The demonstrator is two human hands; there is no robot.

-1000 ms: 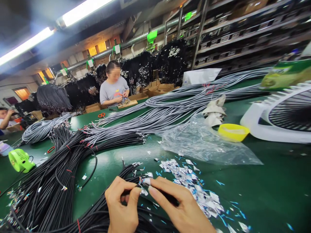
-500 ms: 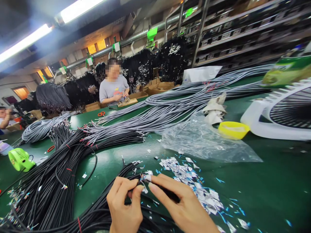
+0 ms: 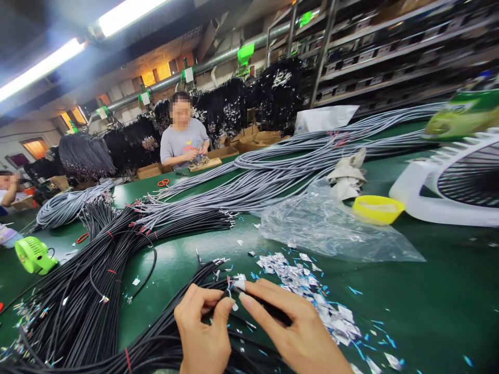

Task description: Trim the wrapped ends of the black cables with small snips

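At the bottom centre my left hand (image 3: 202,332) pinches the end of a black cable (image 3: 218,300) between thumb and fingers. My right hand (image 3: 290,330) pinches a small silver foil piece (image 3: 238,284) at that cable's stripped tip, where thin coloured wires show. Both hands rest over a big bundle of black cables (image 3: 89,306) that sweeps left across the green table (image 3: 429,311). Just right of my hands lies a heap of silver foil scraps (image 3: 312,301) with blue bits.
Grey cable bundles (image 3: 273,176) cross the table's middle. A clear plastic bag (image 3: 327,228), yellow bowl (image 3: 377,209), crumpled cloth (image 3: 346,179) and white fan (image 3: 460,182) lie right. A small green fan (image 3: 33,254) sits left. A person in a grey shirt (image 3: 182,143) works opposite; orange scissors (image 3: 163,182) lie near.
My hands have stayed on the cable end, shifting slightly right and down; the fingers have worked a little at the foil tip. The view has drifted slightly.
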